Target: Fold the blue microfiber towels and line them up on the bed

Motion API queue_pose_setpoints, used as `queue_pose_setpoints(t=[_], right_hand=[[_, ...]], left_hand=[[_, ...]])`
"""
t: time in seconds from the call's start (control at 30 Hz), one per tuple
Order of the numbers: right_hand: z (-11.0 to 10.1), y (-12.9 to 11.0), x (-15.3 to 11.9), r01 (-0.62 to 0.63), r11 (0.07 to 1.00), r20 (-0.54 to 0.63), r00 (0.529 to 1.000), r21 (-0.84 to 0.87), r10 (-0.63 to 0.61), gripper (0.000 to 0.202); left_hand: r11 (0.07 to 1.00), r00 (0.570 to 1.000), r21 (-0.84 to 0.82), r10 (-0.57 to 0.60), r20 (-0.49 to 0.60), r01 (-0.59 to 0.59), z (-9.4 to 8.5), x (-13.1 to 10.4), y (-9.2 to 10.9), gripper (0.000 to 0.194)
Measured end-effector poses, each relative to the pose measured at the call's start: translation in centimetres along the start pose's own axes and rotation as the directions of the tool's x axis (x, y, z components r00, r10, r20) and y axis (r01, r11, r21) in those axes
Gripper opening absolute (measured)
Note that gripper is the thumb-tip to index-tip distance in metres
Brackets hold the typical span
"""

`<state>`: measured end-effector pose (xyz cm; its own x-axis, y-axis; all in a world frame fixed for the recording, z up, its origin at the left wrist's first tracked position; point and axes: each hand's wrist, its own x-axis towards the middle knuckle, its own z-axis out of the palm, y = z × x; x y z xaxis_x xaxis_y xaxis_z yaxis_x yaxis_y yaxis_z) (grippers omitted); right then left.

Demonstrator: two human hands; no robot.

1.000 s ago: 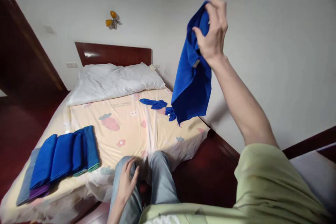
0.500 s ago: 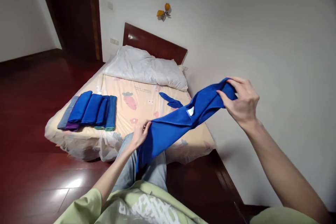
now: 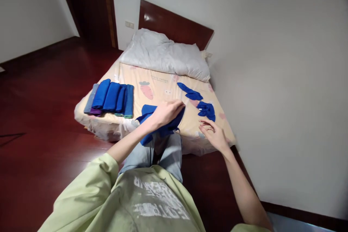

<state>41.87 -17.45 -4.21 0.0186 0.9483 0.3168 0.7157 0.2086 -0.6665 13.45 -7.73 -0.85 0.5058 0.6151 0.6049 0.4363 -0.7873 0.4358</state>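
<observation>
My left hand (image 3: 166, 113) closes on the blue towel (image 3: 152, 123), bunched at the near edge of the bed (image 3: 163, 90); my right hand (image 3: 213, 135) hovers just beside it, fingers spread, holding nothing. The towel looks soft, light and floppy, best pinched at its corners. My hand hides its folds.

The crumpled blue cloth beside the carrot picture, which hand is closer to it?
Right. The right hand hovers open just below the crumpled blue cloth, not touching. The left hand is farther left, pressing another blue cloth.
</observation>
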Motion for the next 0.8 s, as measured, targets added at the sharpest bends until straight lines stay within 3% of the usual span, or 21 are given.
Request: queue_pose_setpoints(t=[0.07,0.17,0.33,0.47,0.6,0.7,0.8], right_hand=[[2.7,-3.1,-0.6,0.072,0.989,-0.065,0.996,0.126,-0.064,0.044],[5.8,-6.1,-0.5,0.153,0.987,-0.134,0.98,0.053,-0.144,0.039],[8.2,-6.3,0.5,0.14,0.987,-0.158,0.976,-0.082,-0.152,0.011],[7.8,-4.9,0.2,0.076,0.995,-0.108,0.991,-0.063,-0.082,0.015],[6.5,-3.5,-1.1,0.086,0.992,-0.078,0.993,-0.097,-0.093,0.013],[5.0,-2.9,-2.1,0.161,0.973,-0.21,0.958,-0.167,-0.195,0.014],[2.9,-2.6,-2.7,0.238,0.948,-0.352,0.886,-0.209,-0.3,0.018]], left_hand=[[0.998,0.996,0.042,0.044,0.072,-0.047,0.6,-0.7,1.3,0.033],[0.989,0.988,0.107,0.092,0.126,-0.106,1.2,-1.7,2.5,0.034],[0.966,0.985,0.22,0.104,0.141,-0.133,0.8,-2.8,2.2,0.036],[0.969,0.977,0.216,0.075,0.201,-0.119,0.1,-4.0,0.3,0.039],[0.99,0.951,0.098,0.07,0.303,-0.104,-0.1,-7.2,-2.0,0.035],[0.999,0.937,-0.024,0.042,0.347,-0.036,0.1,-10.6,-3.9,0.03],[0.992,0.934,-0.1,-0.034,0.355,0.074,0.1,-14.2,-6.1,0.025]])
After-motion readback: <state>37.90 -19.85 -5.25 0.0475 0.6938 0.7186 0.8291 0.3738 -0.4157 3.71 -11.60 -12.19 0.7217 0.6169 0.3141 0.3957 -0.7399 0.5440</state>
